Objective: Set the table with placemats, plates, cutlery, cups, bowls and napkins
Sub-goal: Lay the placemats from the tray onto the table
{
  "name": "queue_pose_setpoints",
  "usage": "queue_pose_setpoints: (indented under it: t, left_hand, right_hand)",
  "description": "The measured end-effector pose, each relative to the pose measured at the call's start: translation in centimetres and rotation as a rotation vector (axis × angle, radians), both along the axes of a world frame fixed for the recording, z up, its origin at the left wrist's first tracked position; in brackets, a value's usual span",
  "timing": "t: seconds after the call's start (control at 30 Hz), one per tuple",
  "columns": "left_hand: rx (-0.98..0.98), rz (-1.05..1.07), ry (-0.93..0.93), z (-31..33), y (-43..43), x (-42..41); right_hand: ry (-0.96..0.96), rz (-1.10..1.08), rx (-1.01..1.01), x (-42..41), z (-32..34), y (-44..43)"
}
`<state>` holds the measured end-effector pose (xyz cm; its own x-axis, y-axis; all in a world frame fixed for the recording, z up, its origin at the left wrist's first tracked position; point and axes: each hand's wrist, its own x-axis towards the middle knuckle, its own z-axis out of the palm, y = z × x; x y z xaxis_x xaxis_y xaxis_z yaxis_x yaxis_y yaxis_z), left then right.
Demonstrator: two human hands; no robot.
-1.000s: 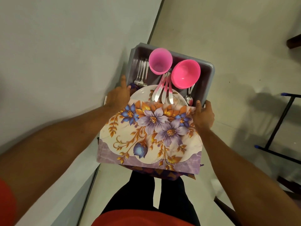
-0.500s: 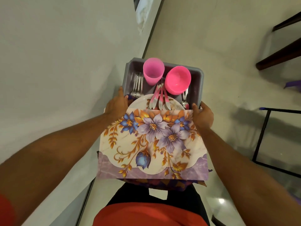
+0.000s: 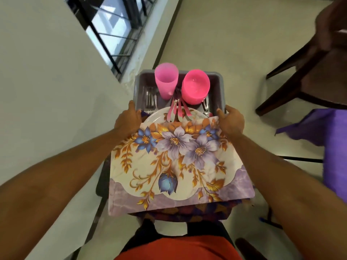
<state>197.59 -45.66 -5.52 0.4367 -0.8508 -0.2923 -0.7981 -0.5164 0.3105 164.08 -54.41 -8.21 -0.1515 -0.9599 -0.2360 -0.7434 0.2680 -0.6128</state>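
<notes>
Fingers [image 3: 131,107] grip tub [image 3: 218,85] (one cup [image 3: 166,81], one bowl [image 3: 196,86])

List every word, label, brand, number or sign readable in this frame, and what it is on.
None: no text shows anywhere. The floral placemat carries only flowers; the pink cup, pink bowl, grey tub, plate and cutlery show no marks.

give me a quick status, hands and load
Left hand and right hand gripping grey tub sides. Placemat, plate, cutlery, pink cup, pink bowl aboard. Nothing set yet. Chair ahead right.
</notes>
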Motion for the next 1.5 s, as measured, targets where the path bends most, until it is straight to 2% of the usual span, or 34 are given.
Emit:
queue_pose_setpoints:
  t: [0.23,0.37,0.63,0.83,1.17,1.5]
  left_hand:
    - [-0.116,-0.073,0.07,4.5,-10.5,-8.8]
    - [-0.137,-0.096,0.102,6.3,-16.9,-13.7]
    - [-0.14,-0.148,0.275,6.4,-32.6,-22.7]
    - [-0.139,-0.254,0.313,7.0,-43.5,-30.9]
    - [-0.041,-0.437,0.37,5.4,-57.5,-50.0]
    - [0.1,-0.524,0.419,2.5,-64.7,-69.0]
  right_hand:
    - [0.021,0.004,-0.097,-9.3,5.3,-10.6]
    - [0.098,-0.036,-0.127,-14.1,7.3,-16.3]
    - [0.205,-0.123,-0.127,-23.9,9.4,-29.1]
    - [0.248,-0.2,-0.124,-31.9,11.2,-37.2]
    - [0.326,-0.385,-0.09,-51.1,10.7,-45.9]
    - [0.331,-0.526,0.0,-68.9,8.3,-50.5]
